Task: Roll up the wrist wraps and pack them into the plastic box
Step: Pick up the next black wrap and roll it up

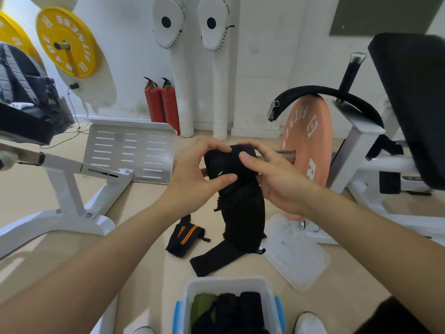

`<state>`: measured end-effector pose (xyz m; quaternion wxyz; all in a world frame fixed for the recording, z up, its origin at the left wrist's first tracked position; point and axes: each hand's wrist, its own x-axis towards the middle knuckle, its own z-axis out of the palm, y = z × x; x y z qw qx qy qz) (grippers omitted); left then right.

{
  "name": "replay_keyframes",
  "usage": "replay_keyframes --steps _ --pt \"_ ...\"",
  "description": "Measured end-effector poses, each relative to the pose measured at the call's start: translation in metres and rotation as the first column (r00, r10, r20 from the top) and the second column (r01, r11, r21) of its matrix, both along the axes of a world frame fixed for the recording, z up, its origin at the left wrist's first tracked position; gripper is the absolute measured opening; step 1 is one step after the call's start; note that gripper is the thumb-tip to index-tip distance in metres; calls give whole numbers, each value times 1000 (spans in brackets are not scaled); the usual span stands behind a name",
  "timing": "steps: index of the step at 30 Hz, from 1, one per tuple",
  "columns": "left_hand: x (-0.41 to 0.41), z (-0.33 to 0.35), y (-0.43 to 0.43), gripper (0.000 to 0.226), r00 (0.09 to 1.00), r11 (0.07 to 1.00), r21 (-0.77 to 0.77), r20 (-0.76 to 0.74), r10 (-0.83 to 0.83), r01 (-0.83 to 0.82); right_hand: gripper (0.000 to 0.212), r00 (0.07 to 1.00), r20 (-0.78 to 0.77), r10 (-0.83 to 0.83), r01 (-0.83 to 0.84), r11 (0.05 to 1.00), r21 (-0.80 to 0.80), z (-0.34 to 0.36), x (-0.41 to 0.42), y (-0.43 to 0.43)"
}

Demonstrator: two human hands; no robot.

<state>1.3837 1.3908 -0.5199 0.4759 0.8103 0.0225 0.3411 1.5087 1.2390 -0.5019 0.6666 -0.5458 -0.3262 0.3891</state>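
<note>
While I hold both hands up in front of me, my left hand (192,174) and right hand (277,179) grip the rolled top end of a black wrist wrap (238,206) between them. Both thumbs press on the near face of the roll, and my fingers curl over its top and far side. The loose rest of the wrap hangs down toward the tan floor (349,280), where a flat black length lies; I cannot tell whether that length belongs to the same wrap. Just left of it lies a second wrap with orange stripes (185,237). To the right lies a clear plastic lid (293,256). Nearest me, at the bottom edge, stands the open plastic box (224,282) with blue latches (177,317), holding black rolls (231,309) and one green roll (201,302). Behind my right hand stands an orange weight plate (310,141).
</note>
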Motion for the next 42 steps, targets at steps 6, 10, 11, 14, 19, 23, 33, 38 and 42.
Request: replay_keyframes --steps 6,10,11,14,19,23,33,38,42 --pt "1 3 -2 65 948 885 -465 -279 -155 8 45 999 -28 -21 23 997 68 -4 10 -2" --pt "3 1 -1 74 868 794 -606 -417 -270 -45 46 1000 6 -12 11 999 48 -10 13 -2" --pt "3 1 -1 71 873 798 -601 -408 -265 -39 47 1000 22 -13 12 999 45 -11 13 -3" --pt "2 1 -2 57 901 797 -603 -366 -234 -37 49 998 66 -3 0 999 37 -11 13 -4" --pt "0 2 0 40 930 800 -599 -299 -214 -9 49 987 158 40 -38 999 -11 -8 14 -7" --pt "-1 0 3 45 952 835 -548 -229 -202 46 43 999 32 43 -39 993 -108 -5 13 -7" --pt "-3 -8 -3 65 966 926 -351 -156 -205 140 42 999 -34 -15 14 1000 -20 -12 14 -3" --pt "-2 1 -1 60 923 728 -678 -213 -320 96 59 994 83 -73 72 997 17 -11 11 -3" --pt "-3 -2 0 52 924 739 -673 -260 -279 34 67 973 223 -65 67 998 1 -17 10 -3"
